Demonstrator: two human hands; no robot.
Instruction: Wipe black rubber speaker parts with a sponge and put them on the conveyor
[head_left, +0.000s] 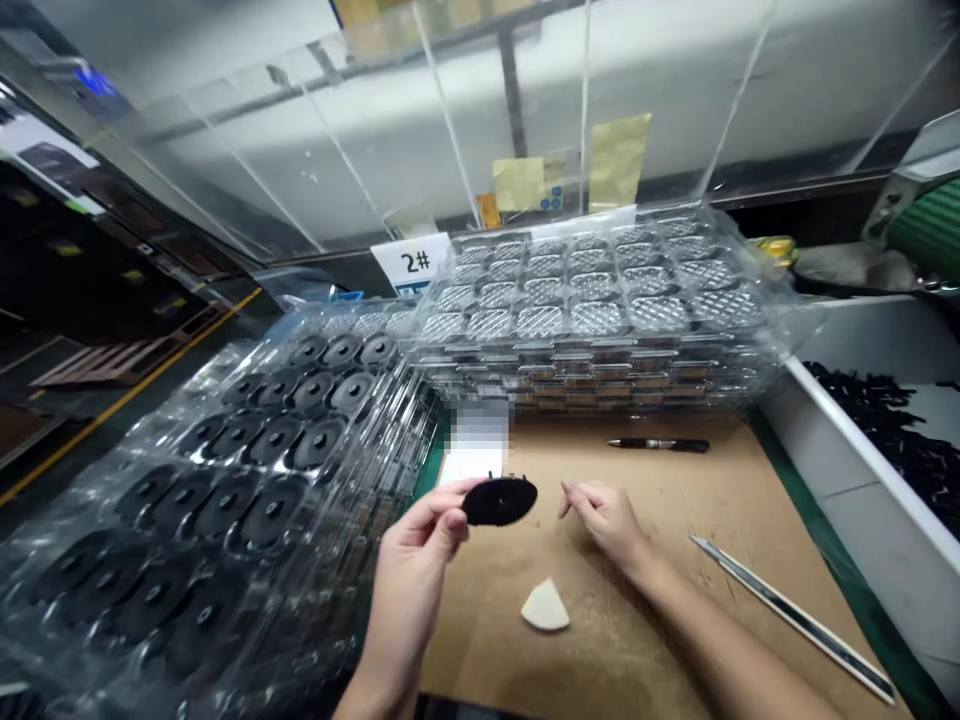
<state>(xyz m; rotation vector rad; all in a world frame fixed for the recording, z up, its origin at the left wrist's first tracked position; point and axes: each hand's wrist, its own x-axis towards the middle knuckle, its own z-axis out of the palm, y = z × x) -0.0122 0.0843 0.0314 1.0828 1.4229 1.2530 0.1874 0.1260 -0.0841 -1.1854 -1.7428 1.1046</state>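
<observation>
Black disc (500, 501) is pinched at its edge by the left hand (421, 540), thumb against fingers, beyond the cream wedge (546, 606); right hand (606, 518), fingers curled, hold unclear, is beyond-right of the wedge.

room lies between pen (660, 445) and knife (791, 618); trays (592, 350) block beyond.

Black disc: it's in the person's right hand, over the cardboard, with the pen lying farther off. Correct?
Wrong hand: the head view shows the left hand holding the black disc. It is over the cardboard, with the pen lying farther off, as you say.
</observation>
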